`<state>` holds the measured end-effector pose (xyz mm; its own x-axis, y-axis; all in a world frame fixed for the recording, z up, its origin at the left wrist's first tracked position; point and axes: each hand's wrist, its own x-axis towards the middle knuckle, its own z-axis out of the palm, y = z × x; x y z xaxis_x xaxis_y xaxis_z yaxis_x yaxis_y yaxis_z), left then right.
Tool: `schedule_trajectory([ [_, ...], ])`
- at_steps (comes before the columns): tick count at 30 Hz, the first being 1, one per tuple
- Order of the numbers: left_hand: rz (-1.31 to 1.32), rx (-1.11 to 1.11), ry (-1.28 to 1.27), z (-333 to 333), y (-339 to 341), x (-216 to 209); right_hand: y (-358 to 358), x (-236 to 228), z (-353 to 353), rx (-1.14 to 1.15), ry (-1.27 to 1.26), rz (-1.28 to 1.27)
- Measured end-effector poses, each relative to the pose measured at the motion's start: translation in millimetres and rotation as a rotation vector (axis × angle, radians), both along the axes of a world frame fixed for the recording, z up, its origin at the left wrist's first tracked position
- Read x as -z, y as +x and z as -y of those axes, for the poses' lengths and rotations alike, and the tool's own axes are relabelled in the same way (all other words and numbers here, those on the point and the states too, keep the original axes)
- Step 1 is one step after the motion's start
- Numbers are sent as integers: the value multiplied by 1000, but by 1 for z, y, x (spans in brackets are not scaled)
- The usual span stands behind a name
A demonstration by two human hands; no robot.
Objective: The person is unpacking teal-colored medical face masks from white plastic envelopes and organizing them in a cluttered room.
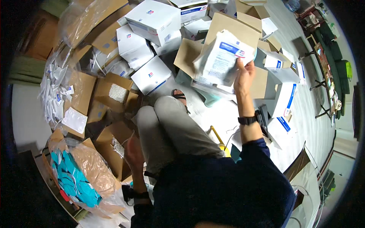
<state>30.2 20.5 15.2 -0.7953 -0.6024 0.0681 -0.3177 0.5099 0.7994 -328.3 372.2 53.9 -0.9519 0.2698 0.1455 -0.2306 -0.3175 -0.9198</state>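
Note:
My right hand is closed on the edge of white paper packets with a blue band and fine print. They look stacked. The packets lean over an open carton, white outside and brown inside, whose flaps stand up around them. Down at the left, my left hand is beside an open brown carton. A bunch of thin white strips shows inside that carton, close to the hand. The left fingers are blurred, so I cannot see whether they hold anything.
Closed white boxes are piled ahead. Another brown carton holds small white pieces. At left are a plastic-lined carton of white packets and a bag of teal items. Opened white boxes stand at right.

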Motion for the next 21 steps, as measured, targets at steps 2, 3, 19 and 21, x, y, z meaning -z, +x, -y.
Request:
schedule_trajectory([
  [2,-53,99,10,-32,-49,-61,30,-27,22,-149,-152,98],
  [3,-105,161,21,-49,-71,-85,46,-29,32,-229,-190,173],
  [19,152,390,178,-43,-83,-79,199,28,91,-873,397,369],
  [21,25,478,-94,-43,-74,-84,188,-3,96,-640,618,28],
])
